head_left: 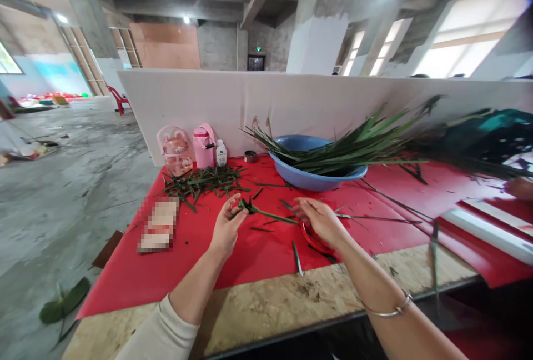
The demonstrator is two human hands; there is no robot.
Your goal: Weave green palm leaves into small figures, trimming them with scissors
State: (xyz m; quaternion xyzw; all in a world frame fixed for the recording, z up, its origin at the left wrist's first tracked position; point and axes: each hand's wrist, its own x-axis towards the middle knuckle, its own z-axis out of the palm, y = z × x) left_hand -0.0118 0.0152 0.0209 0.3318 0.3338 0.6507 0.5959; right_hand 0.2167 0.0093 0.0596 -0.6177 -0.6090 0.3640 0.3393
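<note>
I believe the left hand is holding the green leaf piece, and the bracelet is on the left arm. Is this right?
Not entirely: the bracelet is on the right arm, as the head view shows. The left hand does hold the green leaf piece.

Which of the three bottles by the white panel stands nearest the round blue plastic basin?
The small white bottle; the larger opaque pink bottle and translucent pink bottle stand farther left.
</note>
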